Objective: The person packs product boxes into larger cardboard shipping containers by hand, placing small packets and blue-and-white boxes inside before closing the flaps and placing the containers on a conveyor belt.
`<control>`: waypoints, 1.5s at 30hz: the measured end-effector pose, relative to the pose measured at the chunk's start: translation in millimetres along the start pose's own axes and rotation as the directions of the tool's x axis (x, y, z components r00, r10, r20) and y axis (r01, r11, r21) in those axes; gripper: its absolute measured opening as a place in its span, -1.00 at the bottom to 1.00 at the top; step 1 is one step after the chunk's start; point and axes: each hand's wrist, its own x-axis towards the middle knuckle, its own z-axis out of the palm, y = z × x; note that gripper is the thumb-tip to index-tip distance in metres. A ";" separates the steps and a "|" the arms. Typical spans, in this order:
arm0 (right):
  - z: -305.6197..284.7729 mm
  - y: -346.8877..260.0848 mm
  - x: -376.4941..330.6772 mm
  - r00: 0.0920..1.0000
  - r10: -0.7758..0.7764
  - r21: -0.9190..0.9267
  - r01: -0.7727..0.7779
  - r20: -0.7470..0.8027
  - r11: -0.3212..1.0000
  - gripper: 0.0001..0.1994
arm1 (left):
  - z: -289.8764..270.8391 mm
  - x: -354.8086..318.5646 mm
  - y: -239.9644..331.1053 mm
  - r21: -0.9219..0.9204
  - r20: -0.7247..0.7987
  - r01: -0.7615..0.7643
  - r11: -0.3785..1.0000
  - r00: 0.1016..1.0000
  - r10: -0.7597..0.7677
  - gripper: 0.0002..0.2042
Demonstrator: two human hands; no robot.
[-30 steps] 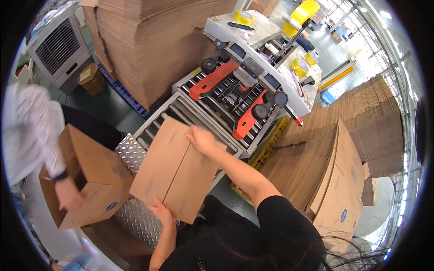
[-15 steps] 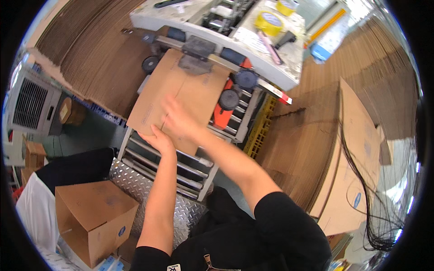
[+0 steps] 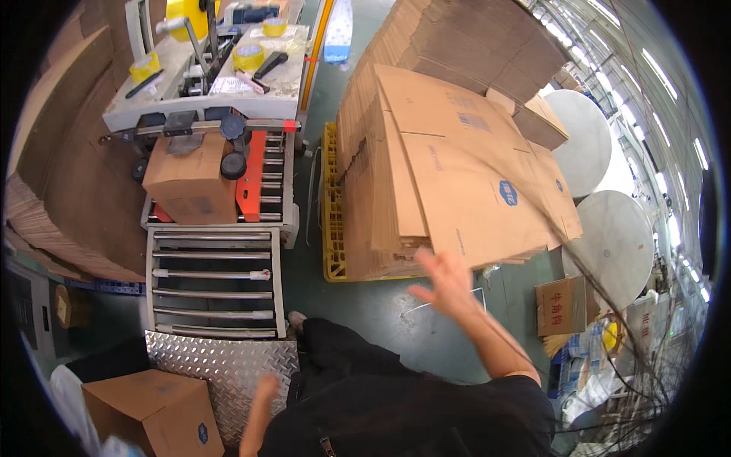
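My right hand [image 3: 449, 286] reaches out at the near edge of a tall stack of flattened cardboard cartons [image 3: 472, 183], fingers spread and holding nothing. Whether its fingertips touch the top carton I cannot tell. Low in the view, my left hand [image 3: 265, 388] is smeared by motion beside a diamond-plate metal sheet [image 3: 205, 358]; its fingers cannot be made out. A brown carton [image 3: 190, 179] sits under the carton sealing machine's [image 3: 122, 114] front bar, between black wheels, apart from both hands.
A roller conveyor [image 3: 213, 295] runs from the machine to the metal sheet. The flat stack rests on a yellow pallet [image 3: 330, 228]. At lower left stands an open carton [image 3: 175, 426]. Tape rolls [image 3: 248, 56] lie on the machine. More flattened cartons [image 3: 84, 160] stand left.
Both hands have left the carton at the machine; my right hand has swung right to the flat stack, my left has dropped back. The view has turned right.
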 end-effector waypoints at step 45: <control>3.6 -338.6 104.2 -0.117 -0.690 0.449 0.680 -0.714 -0.580 -0.65 | 139.7 -484.7 130.8 -0.049 -0.998 0.629 0.776 0.007 -0.069 -0.66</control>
